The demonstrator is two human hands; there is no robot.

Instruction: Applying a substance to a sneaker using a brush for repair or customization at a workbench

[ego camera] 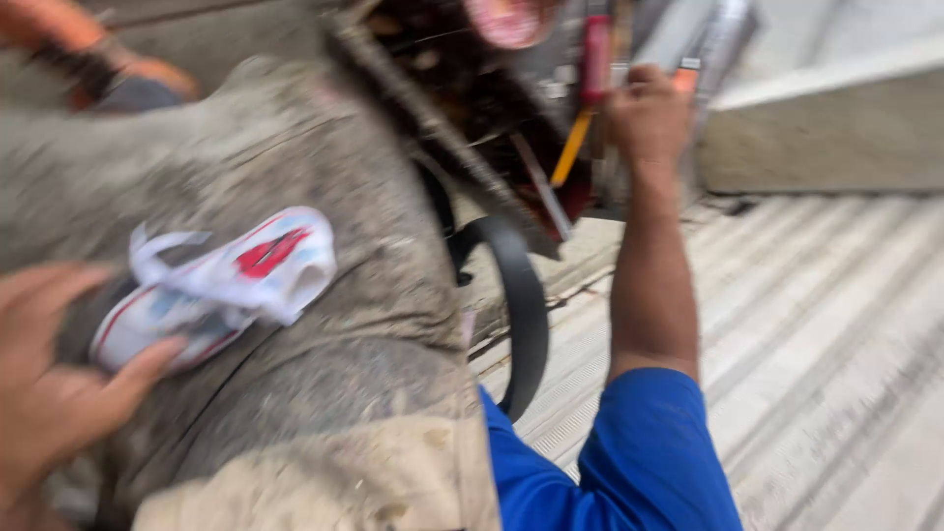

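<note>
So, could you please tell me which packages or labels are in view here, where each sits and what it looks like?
Crumpled white wrapper: on the dusty grey sack, at the left hand; soft, white with red and pale blue print.
Small orange-and-white label: top, by the right hand; blurred.

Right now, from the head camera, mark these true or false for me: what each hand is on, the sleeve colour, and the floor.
1. The left hand touches a white plastic bag with red and blue print. True.
2. That bag lies on bare sheet metal. False: it lies on a dusty grey sack-like bundle.
3. The right hand reaches up into a cluttered tool holder near a red-handled tool. True.
4. The right arm wears a green sleeve. False: the sleeve is blue.
5. The surface on the right is smooth. False: it is ribbed metal sheet.
</note>
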